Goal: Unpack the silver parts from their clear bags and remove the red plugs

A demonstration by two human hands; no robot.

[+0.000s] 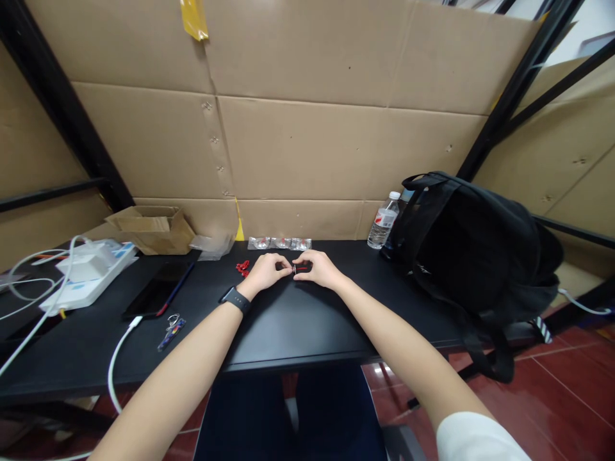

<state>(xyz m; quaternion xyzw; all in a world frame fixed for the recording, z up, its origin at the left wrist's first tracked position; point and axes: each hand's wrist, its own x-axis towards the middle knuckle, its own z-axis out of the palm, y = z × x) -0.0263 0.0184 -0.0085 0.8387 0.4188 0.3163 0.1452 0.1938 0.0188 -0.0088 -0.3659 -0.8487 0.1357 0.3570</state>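
Above the black table, my left hand (266, 270), with a dark watch (235, 299) on its wrist, is closed in a pinch at a small whitish piece (295, 270). From the other side my right hand (321, 267) curls thumb and fingers round the same piece. Something thin and red shows inside the curl of the right hand; the piece's kind is too small to make out. Just left of my left hand lies a bundle of red cord (243, 267). Behind both hands, a row of clear packets (281, 243) holds round shiny pieces with red in them.
At left stand a white power strip (91, 282), a dark phone (159, 289) on a white cable, a keychain (172, 331) and an open cardboard box (154, 234). A water bottle (384, 221) and black backpack (475, 256) occupy the right. Cardboard panels (307, 147) close the back.
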